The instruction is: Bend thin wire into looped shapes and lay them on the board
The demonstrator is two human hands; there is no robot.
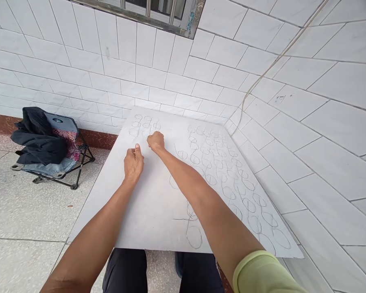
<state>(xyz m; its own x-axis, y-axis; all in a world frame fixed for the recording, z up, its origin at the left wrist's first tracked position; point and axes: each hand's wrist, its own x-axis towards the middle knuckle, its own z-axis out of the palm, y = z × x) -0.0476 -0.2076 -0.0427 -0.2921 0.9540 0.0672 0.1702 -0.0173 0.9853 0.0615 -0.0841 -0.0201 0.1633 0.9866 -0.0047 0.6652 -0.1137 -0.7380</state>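
Note:
A large white board (pixel 152 207) leans against the tiled wall in front of me, covered with many pencilled oval outlines (pixel 222 171). My left hand (pixel 133 162) rests on the board near its middle with the fingers curled closed around something small I cannot make out. My right hand (pixel 155 141) is a little higher and to the right, fist closed, pressed to the board just below a cluster of small drawn ovals (pixel 144 124). What it grips is hidden by the fingers.
A folding camp chair (pixel 53 162) with dark clothes piled on it stands on the tiled floor at left. White tiled walls meet in a corner behind the board. A thin cable (pixel 280 57) runs down the right wall. My knees (pixel 164 272) show below the board.

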